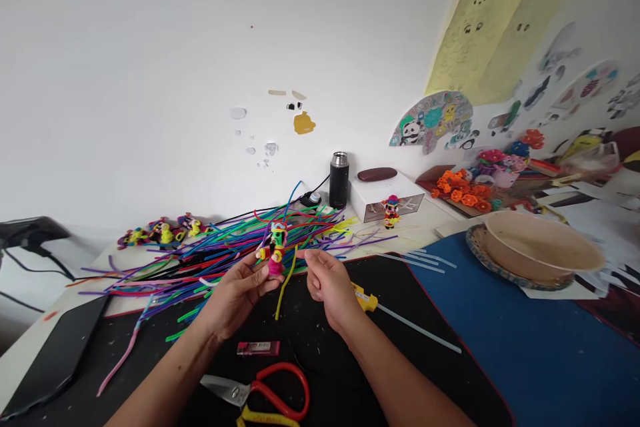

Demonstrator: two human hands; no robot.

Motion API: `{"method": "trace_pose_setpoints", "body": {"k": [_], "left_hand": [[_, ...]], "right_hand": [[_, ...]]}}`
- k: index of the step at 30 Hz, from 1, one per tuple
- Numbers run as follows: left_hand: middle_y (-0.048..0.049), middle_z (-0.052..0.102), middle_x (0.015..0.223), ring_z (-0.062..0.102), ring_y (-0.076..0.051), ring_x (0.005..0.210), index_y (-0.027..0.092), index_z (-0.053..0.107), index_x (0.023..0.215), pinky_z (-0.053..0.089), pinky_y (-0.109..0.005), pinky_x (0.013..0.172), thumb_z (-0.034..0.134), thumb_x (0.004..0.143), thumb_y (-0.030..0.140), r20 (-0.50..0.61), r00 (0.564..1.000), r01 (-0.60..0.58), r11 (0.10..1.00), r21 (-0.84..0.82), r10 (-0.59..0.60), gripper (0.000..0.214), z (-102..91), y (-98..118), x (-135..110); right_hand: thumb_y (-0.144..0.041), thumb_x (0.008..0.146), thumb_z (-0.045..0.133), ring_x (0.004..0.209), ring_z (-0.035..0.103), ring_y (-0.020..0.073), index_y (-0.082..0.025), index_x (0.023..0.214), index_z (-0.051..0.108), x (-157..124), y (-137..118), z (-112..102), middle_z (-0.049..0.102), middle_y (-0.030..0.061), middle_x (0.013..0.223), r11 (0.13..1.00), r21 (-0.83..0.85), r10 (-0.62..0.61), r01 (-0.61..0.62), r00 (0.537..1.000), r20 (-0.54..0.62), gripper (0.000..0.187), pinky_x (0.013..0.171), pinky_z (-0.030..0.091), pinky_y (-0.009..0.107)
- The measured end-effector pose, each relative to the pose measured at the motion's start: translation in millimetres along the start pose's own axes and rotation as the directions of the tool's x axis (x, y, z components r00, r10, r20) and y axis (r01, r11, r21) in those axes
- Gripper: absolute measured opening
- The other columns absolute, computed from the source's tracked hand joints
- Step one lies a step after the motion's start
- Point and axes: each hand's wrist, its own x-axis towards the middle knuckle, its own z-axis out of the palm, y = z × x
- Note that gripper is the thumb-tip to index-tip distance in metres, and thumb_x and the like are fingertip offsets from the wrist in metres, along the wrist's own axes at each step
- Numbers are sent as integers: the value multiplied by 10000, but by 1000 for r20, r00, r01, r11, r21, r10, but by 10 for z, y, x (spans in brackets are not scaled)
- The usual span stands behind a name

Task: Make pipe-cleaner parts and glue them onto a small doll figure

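Note:
My left hand [240, 293] is closed around the lower part of a small pipe-cleaner doll [276, 252], held upright. The doll has a magenta base, red and yellow sleeves, and green and black about its head. To its right, my right hand [327, 283] is closed with the fingertips pinched; whatever they hold, if anything, is too small to make out. A yellow-green pipe cleaner [286, 287] runs between the two hands; whether it touches either is unclear. Behind the right wrist lies a yellow glue gun [367, 299] with a glue stick [420, 328] in it.
Red-handled scissors [280, 390] and a pink lighter [258, 348] lie on the black mat [400, 373]. Behind spreads a pile of pipe cleaners [200, 267]. A black thermos [339, 180], white box [385, 197], second doll [391, 212] and beige bowl [545, 250] stand farther back.

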Motion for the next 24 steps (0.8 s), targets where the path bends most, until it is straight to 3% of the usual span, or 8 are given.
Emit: {"method": "trace_pose_setpoints", "body": {"k": [4,6,10,20,24], "left_hand": [[-49,774,1026,751,-213,948,205,645,1216,628,-326,863,878,785,346,-23,970,-221,914,339,243,510,9,-28,-42],[-58,755,1066,727,-239,1031,215,625,1263,604,-371,923,835,813,411,-20,949,-268,839,473,314,534,-14,-28,-66],[-55,731,1026,717,-253,994,225,613,1255,600,-420,916,792,809,467,-2,923,-310,743,593,386,538,-72,-28,-84],[-35,718,981,713,-243,972,235,619,1231,586,-400,905,786,824,488,31,934,-304,747,591,355,508,-5,-45,-130],[-26,720,936,716,-233,897,223,590,1286,576,-391,869,776,839,507,27,965,-235,810,537,262,561,-10,-35,-133]], "right_hand": [[-614,764,821,382,224,41,-142,988,744,12,-15,-24,346,-127,471,1000,6,-2,2,1000,-24,528,411,103,223],[-603,771,821,386,221,40,-141,1002,747,7,-23,-27,346,-127,474,1000,7,-4,4,1000,-29,521,413,102,224],[-590,771,823,390,220,39,-139,1008,753,1,-32,-28,346,-126,482,1000,6,-3,4,999,-35,514,420,97,226],[-576,766,829,401,228,44,-146,1006,755,1,-21,-23,342,-123,493,999,-13,-41,40,998,-55,498,422,103,223],[-598,745,843,399,221,41,-155,897,739,-1,-16,-15,323,-125,480,998,-12,-65,64,995,-81,480,413,120,218]]}}
